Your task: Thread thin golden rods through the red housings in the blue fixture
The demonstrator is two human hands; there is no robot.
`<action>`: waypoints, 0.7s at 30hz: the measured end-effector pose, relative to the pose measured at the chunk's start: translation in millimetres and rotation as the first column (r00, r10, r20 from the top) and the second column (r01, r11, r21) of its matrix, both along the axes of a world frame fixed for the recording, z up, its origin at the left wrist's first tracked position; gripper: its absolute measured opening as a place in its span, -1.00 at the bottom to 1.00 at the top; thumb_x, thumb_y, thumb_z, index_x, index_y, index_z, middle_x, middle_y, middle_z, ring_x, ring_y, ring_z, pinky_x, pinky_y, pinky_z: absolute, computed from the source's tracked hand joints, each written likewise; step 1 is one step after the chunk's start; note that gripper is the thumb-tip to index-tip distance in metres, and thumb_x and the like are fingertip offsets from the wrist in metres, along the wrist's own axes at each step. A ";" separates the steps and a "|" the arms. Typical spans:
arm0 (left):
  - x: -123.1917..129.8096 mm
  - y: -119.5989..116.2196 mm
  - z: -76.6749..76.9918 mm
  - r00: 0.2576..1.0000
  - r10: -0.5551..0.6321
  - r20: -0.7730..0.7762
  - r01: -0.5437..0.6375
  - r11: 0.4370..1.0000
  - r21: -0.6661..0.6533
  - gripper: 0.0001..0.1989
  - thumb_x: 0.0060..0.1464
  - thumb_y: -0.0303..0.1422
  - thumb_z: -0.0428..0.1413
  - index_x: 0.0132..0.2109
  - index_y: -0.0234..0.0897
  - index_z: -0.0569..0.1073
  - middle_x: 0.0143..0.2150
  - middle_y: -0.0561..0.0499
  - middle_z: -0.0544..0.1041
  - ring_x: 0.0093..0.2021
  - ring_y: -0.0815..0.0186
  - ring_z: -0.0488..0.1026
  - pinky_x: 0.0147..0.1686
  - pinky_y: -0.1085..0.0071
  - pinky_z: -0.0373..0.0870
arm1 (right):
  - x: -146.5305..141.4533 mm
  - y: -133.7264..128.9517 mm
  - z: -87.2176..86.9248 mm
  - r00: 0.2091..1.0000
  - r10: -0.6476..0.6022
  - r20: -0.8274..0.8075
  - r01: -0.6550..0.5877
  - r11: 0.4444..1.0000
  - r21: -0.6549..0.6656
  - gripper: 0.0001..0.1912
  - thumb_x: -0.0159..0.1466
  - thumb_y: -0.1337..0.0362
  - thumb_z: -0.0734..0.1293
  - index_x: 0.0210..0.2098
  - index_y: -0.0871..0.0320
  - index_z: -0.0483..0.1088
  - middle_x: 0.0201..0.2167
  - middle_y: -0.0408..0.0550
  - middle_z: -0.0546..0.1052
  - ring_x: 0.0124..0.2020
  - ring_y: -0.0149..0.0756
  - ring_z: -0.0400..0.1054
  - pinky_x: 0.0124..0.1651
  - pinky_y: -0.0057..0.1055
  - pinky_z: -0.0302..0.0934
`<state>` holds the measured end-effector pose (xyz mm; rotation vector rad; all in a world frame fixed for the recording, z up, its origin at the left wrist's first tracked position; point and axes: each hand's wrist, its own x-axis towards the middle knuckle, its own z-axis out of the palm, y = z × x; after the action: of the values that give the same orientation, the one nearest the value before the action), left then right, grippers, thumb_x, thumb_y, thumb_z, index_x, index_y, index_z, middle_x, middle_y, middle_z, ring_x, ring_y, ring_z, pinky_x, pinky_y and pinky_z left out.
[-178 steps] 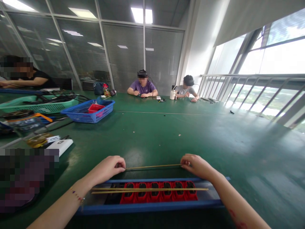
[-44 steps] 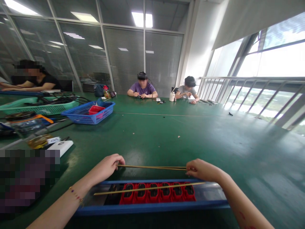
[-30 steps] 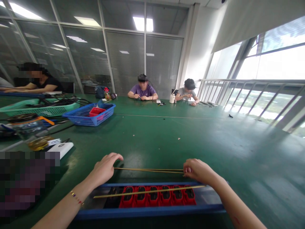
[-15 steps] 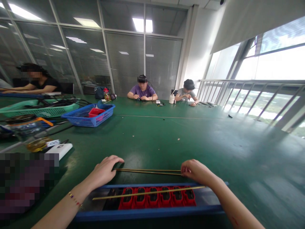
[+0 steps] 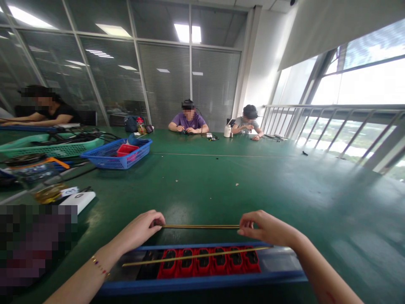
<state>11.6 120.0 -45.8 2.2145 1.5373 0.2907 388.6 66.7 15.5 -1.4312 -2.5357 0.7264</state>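
Observation:
Just beyond a long blue-edged tray, two thin yellowish-brown sticks (image 5: 201,226) lie side by side, close together, over the green table. My left hand (image 5: 144,228) is closed in a pinch at their left end. At the right end, my right hand (image 5: 257,228) has its thumb and fingertips bent around the tips. The ends themselves are hidden by the fingers. Another thin stick (image 5: 196,256) rests slantwise across the tray (image 5: 202,283). Under it stand several red holders with black parts in a row (image 5: 204,268).
On the left of the table are a blue basket (image 5: 117,159) holding a red box, a green basket (image 5: 50,147) with black cables, a jar (image 5: 30,166) and a white device (image 5: 82,200). Co-workers sit at the far side; a white bottle (image 5: 227,131) stands near one.
The two sticks, spread slightly apart at the right before, now run parallel and close together. My left fingers have curled in from stretched out. My right thumb now shows beneath its fingers.

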 end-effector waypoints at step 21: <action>0.5 -0.4 0.4 1.000 -0.015 0.016 0.015 1.000 -0.004 -0.83 -0.04 -0.34 -0.04 -0.32 -0.21 0.43 -0.34 0.05 0.41 -0.35 0.36 0.35 -0.36 0.49 0.21 | 0.6 -17.3 17.0 0.984 0.127 0.122 -0.126 0.992 -0.015 -0.59 0.25 0.00 0.07 -0.37 0.17 0.36 -0.52 -0.13 0.43 -0.51 -0.42 0.24 -0.48 -0.53 0.03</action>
<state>12.1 119.6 -45.3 2.2145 1.5112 0.2992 389.2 49.4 32.5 -1.3662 -2.7412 0.6867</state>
